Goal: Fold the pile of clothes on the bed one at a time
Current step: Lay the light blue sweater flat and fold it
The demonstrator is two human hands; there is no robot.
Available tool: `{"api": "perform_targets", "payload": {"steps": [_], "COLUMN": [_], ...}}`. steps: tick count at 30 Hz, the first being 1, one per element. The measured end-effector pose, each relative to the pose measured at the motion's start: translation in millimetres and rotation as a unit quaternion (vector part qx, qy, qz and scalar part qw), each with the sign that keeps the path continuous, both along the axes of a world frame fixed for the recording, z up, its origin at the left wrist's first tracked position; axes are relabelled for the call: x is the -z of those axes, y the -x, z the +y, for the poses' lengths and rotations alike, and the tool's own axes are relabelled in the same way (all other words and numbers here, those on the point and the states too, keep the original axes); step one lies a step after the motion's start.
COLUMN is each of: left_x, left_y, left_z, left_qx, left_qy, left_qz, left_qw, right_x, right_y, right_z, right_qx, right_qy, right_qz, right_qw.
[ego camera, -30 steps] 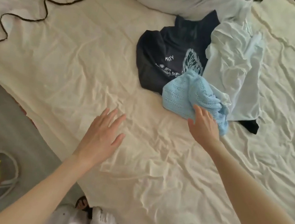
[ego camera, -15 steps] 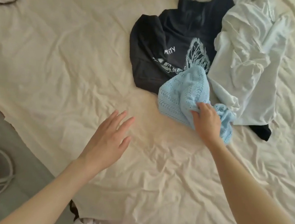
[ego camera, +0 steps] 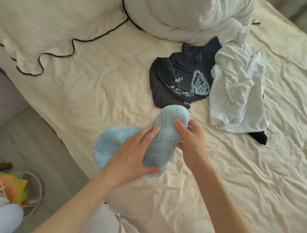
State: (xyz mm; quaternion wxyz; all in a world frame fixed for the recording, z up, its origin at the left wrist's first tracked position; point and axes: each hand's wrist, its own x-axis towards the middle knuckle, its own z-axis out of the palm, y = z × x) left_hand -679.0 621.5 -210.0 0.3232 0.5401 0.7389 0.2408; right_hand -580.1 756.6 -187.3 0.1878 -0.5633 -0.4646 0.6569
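Over the cream bed (ego camera: pixel 73 93), both hands, left hand (ego camera: pixel 133 153) and right hand (ego camera: pixel 190 141), grip the blue knit garment (ego camera: pixel 162 135) between them.

Blue knit top (ego camera: pixel 162 137) up off the bed!
Bunched and lifted; dark printed shirt (ego camera: pixel 182 77) and crumpled white shirt (ego camera: pixel 237 92) lie touching behind.

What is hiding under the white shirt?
A black piece of cloth pokes out from under the white shirt at its near corner. The rest of it is covered, so what garment it is cannot be told.
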Motion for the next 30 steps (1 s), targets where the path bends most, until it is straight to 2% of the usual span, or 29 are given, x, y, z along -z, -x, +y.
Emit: {"api": "perform_targets", "payload": {"steps": [2, 6, 9, 12, 15, 18, 23, 25, 27, 28, 30], "left_x": [-20.9, -72.0, -121.5, -167.8, -204.1, -232.3, -278.9, -297.0, -313.0, -319.6, -329.9], "left_y": [5.5, 25.0, 48.7, 73.6, 94.3, 110.3, 125.4, 130.8, 138.6, 144.5, 160.2], "left_z": [-15.7, -29.6, -29.5, -31.2, -40.4, -50.9, -62.1, -64.8, -68.6, -71.4, -80.3], "left_qx": [-0.031, -0.122, -0.169, -0.254, -0.321, -0.305, -0.278, -0.262, -0.248, -0.251, -0.274], "left_qy": [-0.016, -0.071, -0.134, -0.181, -0.199, -0.185, -0.211, -0.234, -0.247, -0.25, -0.25], "left_qz": [0.001, -0.063, -0.102, -0.139, -0.211, -0.192, -0.14, -0.108, -0.06, -0.017, 0.084], "left_qw": [0.999, 0.988, 0.971, 0.94, 0.902, 0.914, 0.927, 0.93, 0.935, 0.935, 0.925], "right_x": [-26.5, -81.8, -126.0, -162.8, -183.5, -193.8, -205.3, -204.4, -206.4, -210.0, -225.3], "right_y": [5.4, 18.0, 27.4, 32.9, 37.6, 52.5, 81.3, 93.4, 106.3, 110.9, 114.4], "right_z": [-10.7, -24.0, -27.8, -41.7, -66.8, -87.3, -105.7, -116.1, -119.6, -115.8, -97.4], "right_qx": [0.004, -0.039, -0.071, -0.189, -0.346, -0.401, -0.409, -0.398, -0.339, -0.298, -0.237], "right_qy": [0.006, -0.045, -0.07, -0.128, -0.186, -0.212, -0.324, -0.375, -0.455, -0.468, -0.432], "right_qz": [0.012, 0.022, 0.067, 0.12, 0.129, 0.108, 0.033, -0.002, -0.014, -0.005, 0.046], "right_qw": [1.0, 0.998, 0.993, 0.966, 0.911, 0.885, 0.853, 0.837, 0.824, 0.832, 0.869]}}
